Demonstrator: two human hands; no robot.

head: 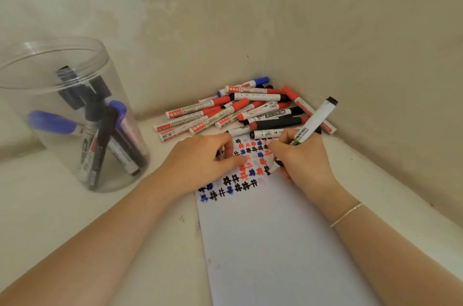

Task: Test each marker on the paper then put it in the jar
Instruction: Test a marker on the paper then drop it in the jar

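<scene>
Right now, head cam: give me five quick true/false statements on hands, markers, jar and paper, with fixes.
1. The right hand grips a white-barrelled marker with a black end. True.
2. The clear plastic jar lies on its side. False: it stands upright, holding several markers.
3. The left hand holds a red marker. False: its fingers rest on the white paper sheet.
4. The paper carries black, blue and red hash marks. True.
5. The loose marker pile sits on the paper. False: it lies beyond it, in the corner.
</scene>
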